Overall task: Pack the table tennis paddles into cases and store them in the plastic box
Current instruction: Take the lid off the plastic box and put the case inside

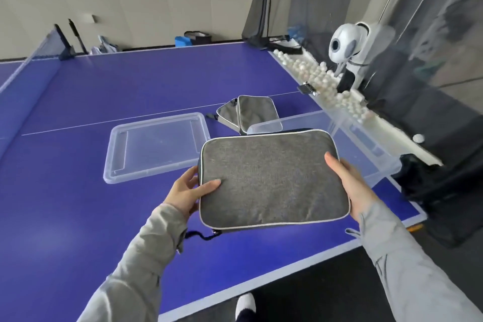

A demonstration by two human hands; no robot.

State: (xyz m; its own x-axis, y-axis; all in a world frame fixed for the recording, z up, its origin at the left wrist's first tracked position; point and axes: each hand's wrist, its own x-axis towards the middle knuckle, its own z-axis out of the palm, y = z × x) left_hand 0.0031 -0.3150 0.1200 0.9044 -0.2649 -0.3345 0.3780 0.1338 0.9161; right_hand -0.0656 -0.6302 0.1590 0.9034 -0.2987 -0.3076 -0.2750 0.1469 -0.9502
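— Where's the case?
— I'm gripping the grey paddle case (273, 180) flat, left hand (187, 191) and right hand (349, 185) clamping its short ends.
— And the plastic box (376, 165)?
— Just beyond the case, nearer my right hand.

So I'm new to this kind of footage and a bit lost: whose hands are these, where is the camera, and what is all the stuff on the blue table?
There is no machine doing the work here. One camera sits on a person's head and looks down at their own two bare hands, in grey sleeves. The left hand and the right hand together hold a closed grey paddle case by its short sides, above the blue table tennis table. Whether a paddle is inside cannot be seen. On the table lie a clear plastic lid, a second grey case that lies open, and, behind the held case, the clear plastic box. Along the table's right edge runs a white tray of balls, with a white ball-feeding machine in front of dark netting.
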